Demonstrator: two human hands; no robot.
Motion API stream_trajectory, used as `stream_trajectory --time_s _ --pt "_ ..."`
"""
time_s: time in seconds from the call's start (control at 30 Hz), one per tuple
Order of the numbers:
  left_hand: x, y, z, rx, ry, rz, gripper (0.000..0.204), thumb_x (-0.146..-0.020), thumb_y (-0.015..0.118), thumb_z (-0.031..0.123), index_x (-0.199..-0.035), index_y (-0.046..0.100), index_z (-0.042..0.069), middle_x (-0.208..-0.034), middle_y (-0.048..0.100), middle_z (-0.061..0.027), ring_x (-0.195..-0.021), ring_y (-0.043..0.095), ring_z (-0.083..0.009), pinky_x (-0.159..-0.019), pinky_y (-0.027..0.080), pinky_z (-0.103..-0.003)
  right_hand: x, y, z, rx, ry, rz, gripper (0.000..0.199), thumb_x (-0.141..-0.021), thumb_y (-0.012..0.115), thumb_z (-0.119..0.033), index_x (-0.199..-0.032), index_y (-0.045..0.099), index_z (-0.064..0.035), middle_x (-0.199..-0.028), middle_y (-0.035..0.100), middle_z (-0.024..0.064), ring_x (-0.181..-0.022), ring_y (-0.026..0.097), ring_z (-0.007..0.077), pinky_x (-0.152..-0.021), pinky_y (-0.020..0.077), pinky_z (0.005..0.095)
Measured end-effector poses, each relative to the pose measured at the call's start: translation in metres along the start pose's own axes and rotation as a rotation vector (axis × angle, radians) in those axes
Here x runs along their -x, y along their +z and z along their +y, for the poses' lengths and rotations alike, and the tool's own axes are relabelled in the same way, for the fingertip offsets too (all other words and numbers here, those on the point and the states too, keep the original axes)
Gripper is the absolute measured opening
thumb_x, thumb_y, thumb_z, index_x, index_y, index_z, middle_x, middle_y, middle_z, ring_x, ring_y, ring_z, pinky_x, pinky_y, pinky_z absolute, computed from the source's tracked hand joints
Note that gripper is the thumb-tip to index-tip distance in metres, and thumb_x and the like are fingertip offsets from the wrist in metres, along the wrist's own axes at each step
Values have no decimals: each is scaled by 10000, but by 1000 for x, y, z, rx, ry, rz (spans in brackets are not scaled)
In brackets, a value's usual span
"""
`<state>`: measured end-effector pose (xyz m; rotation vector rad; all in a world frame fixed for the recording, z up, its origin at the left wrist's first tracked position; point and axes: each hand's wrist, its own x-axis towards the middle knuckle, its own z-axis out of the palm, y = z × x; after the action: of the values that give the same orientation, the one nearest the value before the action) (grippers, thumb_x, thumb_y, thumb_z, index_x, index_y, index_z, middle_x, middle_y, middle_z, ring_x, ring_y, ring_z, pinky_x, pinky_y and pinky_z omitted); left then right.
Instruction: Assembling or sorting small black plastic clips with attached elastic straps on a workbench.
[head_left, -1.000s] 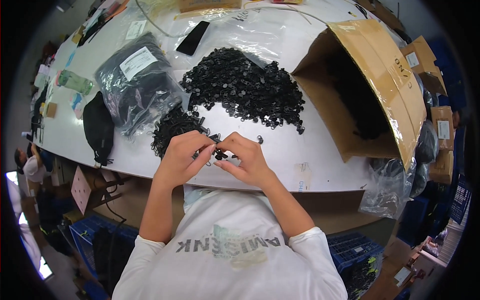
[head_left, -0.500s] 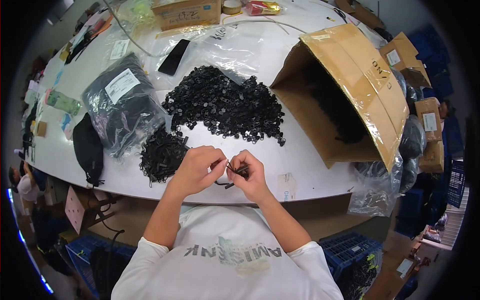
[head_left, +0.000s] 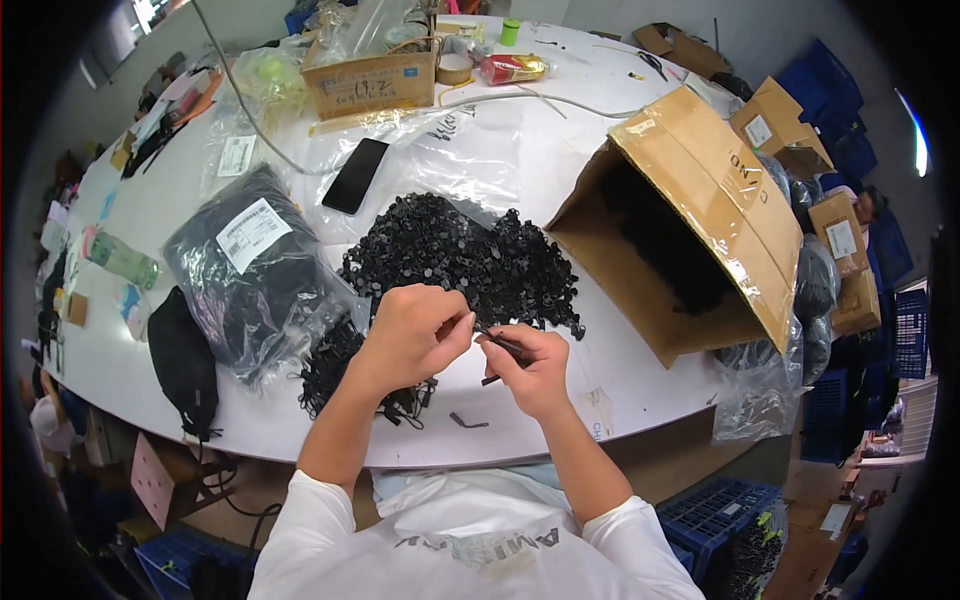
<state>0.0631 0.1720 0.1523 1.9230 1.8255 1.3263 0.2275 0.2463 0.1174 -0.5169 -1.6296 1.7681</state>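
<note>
Both my hands meet over the near middle of the table, fingertips almost touching. My left hand point(head_left: 418, 335) is closed in a pinch at the end of a thin black strand; the exact grip is hidden by the fingers. In my right hand point(head_left: 535, 372) several short black cord pieces point(head_left: 512, 348) are held between thumb and curled fingers. Just beyond lies a wide heap of small black plastic clips point(head_left: 455, 250). Beside my left forearm is a pile of black cord pieces point(head_left: 325, 370), partly covered by that arm. One loose black cord piece point(head_left: 468, 421) rests near the table edge.
A large cardboard box point(head_left: 725, 190) lies tipped on the right, its opening toward the heap, dark contents inside. At left sit a clear bag of black goods point(head_left: 245, 250) and a black pouch point(head_left: 183, 360). A phone point(head_left: 356, 175) and a small carton point(head_left: 370, 85) stand farther back.
The view has tilted up, showing more of the table's far side. My hands have shifted slightly right. A loose cord piece now lies on the table near the edge.
</note>
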Motion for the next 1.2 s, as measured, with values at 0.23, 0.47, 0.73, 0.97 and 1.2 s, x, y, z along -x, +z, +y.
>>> stream_trajectory --time_s 0.23,0.47,0.73,0.97,1.2 --pt "-5 -9 -16 205 -228 195 170 -838 627 87 -705 569 -1 -559 535 -36 -448 468 -66 -430 359 -227 -34 23 -5 468 -445 -3 119 -778 692 -3 -875 631 29 -648 616 84 -480 559 135 -447 423 253" --pt "-8 -19 -37 513 -344 369 236 -893 586 115 -691 534 6 -547 468 35 -490 373 -21 -438 298 -219 -69 48 -9 555 -519 -74 150 -751 711 -35 -859 618 13 -641 597 100 -498 571 225 -469 444 301" --pt "-1 -55 -48 155 -379 308 269 -859 613 125 -639 515 5 -521 418 48 -509 331 -23 -448 261 -232 -86 61 1 695 -641 -159 152 -738 719 -61 -842 625 -3 -659 614 90 -529 596 230 -486 464 301" --pt "-6 -43 -53 500 -323 293 156 -888 611 103 -908 664 -42 -779 648 -44 -672 555 -56 -601 456 -211 -93 59 1 689 -640 -138 98 -770 685 -45 -827 615 -6 -612 588 88 -496 573 230 -464 442 312" --pt "-4 -46 -62 802 -276 214 126 -856 657 71 -922 647 -36 -875 649 -55 -771 590 -96 -695 486 -234 -94 59 -5 504 -594 -180 68 -792 670 -9 -824 624 30 -546 528 51 -426 462 103 -423 352 232"
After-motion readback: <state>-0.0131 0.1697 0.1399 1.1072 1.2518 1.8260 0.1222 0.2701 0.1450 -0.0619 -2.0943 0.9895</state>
